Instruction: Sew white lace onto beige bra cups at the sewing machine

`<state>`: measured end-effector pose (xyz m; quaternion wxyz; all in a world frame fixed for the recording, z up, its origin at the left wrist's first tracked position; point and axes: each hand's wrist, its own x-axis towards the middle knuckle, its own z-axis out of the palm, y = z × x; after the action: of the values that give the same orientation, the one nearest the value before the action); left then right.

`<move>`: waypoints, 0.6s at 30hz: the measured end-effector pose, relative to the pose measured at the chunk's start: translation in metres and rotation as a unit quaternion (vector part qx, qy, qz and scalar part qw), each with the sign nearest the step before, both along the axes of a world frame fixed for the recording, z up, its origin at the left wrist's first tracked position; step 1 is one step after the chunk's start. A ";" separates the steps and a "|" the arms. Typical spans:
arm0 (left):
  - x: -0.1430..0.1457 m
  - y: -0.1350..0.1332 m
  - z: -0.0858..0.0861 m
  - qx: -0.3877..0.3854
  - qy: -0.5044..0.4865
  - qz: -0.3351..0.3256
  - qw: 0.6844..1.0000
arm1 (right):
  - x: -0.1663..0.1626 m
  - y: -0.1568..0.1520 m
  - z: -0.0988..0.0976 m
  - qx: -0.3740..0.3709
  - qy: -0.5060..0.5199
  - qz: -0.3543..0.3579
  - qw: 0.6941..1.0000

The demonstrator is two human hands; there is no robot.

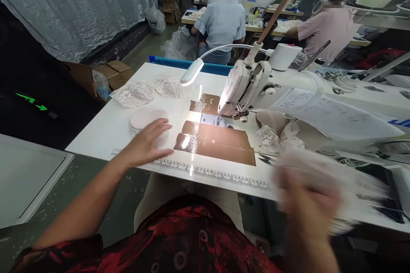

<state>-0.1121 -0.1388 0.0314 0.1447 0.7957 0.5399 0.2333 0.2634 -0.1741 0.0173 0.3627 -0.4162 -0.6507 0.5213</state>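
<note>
Two hands — left hand (145, 144) grip slack, fingers spread over pale pad (143, 117), right hand (308, 205) blurred, grip unclear

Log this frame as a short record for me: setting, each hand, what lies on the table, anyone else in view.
setting: sewing machine on a white table, lamp above it
left hand: open and flat, over a pale round pad
right hand: motion-blurred at near right, white fabric at it; grip unclear
table items: brown patches, lace pieces at far left, printed ruler along near edge
others: person in a blue shirt, person in a pink shirt, seated behind
</note>
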 end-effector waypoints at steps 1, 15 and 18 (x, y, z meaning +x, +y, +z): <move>0.014 -0.005 0.007 -0.038 -0.046 -0.066 0.996 | -0.022 0.000 0.002 0.007 -0.008 -0.009 1.000; 0.056 -0.030 0.002 -0.275 -0.376 -0.141 0.874 | -0.086 0.019 0.019 0.116 -0.085 -0.144 0.979; 0.075 -0.037 0.010 -0.328 -0.435 -0.275 0.792 | -0.101 0.022 0.005 -0.113 0.063 0.038 0.991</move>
<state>-0.0374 -0.1759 0.0409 0.6744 0.6300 0.2226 0.3142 0.1628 -0.1525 0.0221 0.3332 -0.3960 -0.5788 0.6302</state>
